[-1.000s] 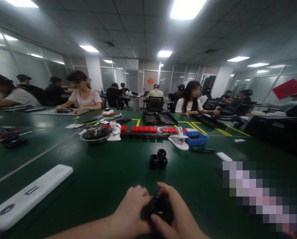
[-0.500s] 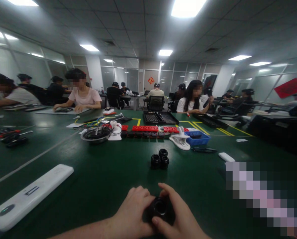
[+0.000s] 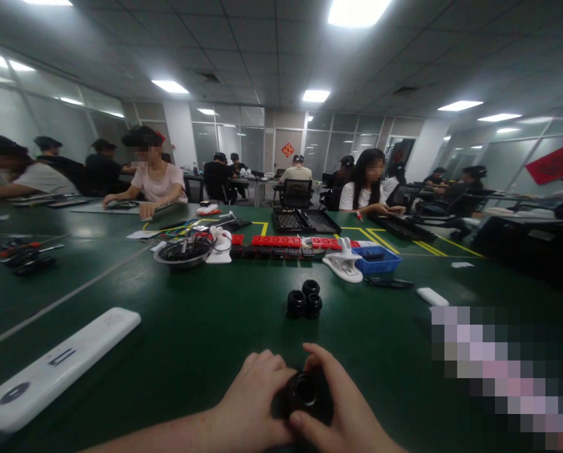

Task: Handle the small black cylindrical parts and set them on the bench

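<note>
Close to the table's near edge, both my hands are closed around a black round part with a hole in its top [image 3: 304,391]. My left hand [image 3: 257,396] grips its left side, with the fingers mostly hidden behind it. On the right, my right hand [image 3: 345,402] curves round the part, thumb at the near side and index finger over the far side. The part's lower portion is hidden between my palms. Just beyond stand three similar black round parts [image 3: 304,300], grouped together on the green table [image 3: 206,314].
A long white device [image 3: 68,358] lies at left. Farther back are a metal bowl with black parts [image 3: 182,253], a red-and-black strip [image 3: 276,242], a white clamp [image 3: 343,261], a blue bin [image 3: 375,259] and black trays [image 3: 304,221]. Tools [image 3: 26,255] lie far left. Co-workers sit across the table.
My hands keep their grip on the black part with barely any movement. The view has shifted slightly. Across the table, the co-worker at right has lowered a hand.
</note>
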`<move>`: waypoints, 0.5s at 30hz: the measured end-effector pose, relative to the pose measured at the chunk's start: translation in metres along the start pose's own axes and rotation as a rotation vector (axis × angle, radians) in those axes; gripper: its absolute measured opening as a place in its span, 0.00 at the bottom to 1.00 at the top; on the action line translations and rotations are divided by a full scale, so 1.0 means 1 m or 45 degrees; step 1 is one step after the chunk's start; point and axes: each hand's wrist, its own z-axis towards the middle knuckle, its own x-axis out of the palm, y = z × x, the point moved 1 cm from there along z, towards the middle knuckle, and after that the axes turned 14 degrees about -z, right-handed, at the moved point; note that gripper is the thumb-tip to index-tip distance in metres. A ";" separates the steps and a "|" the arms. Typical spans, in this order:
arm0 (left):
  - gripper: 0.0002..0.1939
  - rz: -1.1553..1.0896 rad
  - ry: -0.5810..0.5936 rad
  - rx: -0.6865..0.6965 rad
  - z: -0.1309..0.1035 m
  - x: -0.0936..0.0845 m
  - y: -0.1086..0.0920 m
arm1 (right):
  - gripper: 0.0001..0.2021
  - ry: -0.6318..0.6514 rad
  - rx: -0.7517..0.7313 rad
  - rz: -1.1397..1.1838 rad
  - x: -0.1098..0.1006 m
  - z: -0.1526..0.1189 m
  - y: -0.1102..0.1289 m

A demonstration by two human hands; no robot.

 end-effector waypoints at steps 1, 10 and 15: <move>0.13 0.001 -0.003 0.003 0.000 0.000 -0.001 | 0.32 -0.002 0.001 0.009 0.000 0.000 0.000; 0.14 -0.027 -0.036 0.011 -0.001 0.001 0.003 | 0.34 0.034 -0.219 0.030 -0.005 -0.001 0.001; 0.14 -0.015 -0.013 0.001 0.000 -0.001 0.000 | 0.33 0.025 -0.061 0.012 -0.004 0.000 0.003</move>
